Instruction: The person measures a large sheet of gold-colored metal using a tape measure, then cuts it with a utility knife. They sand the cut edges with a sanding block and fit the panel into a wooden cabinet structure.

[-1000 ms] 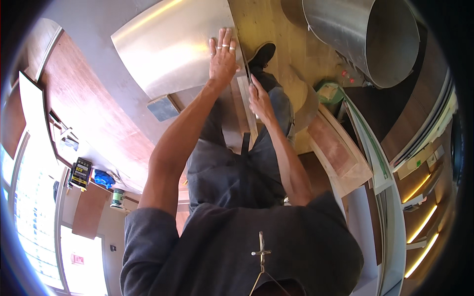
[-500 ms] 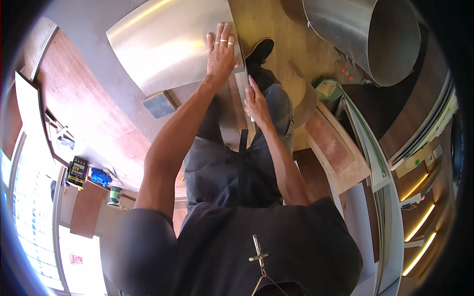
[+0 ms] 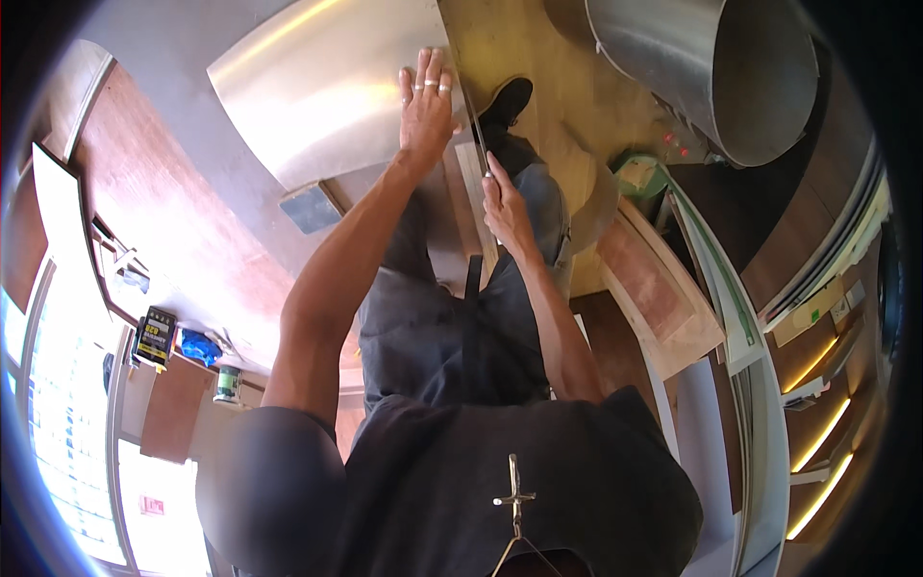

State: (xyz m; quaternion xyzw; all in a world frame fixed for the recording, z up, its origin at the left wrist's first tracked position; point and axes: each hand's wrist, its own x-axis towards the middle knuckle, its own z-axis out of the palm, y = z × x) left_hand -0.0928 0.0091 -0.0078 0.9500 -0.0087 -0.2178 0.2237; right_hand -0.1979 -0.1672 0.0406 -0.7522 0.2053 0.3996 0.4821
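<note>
My left hand [image 3: 426, 120] lies flat, fingers stretched out, on a shiny curved metal sheet [image 3: 308, 101] near its right edge. Rings show on its fingers. My right hand [image 3: 507, 210] is closed around a long, thin file-like tool [image 3: 478, 135], whose blade runs forward along that right edge. Fingers cover most of the tool's grip, and its exact kind is unclear. A flat, dark grey block [image 3: 311, 208] sits by the sheet's near edge. The sheet rests on a grey work surface [image 3: 183, 58] over my legs.
A large metal cylinder [image 3: 663, 58] lies at the far right. Wooden panels [image 3: 659, 288] and upright sheets [image 3: 731, 288] stand to my right, beside a green container [image 3: 639, 178]. At left are a black tin [image 3: 156, 337] and a blue bundle [image 3: 199, 347]. My black shoe [image 3: 510, 101] is on the floor.
My right hand has drawn back toward me and slightly right, with the tool in it. My left hand stays flat on the sheet. The whole view has shifted slightly.
</note>
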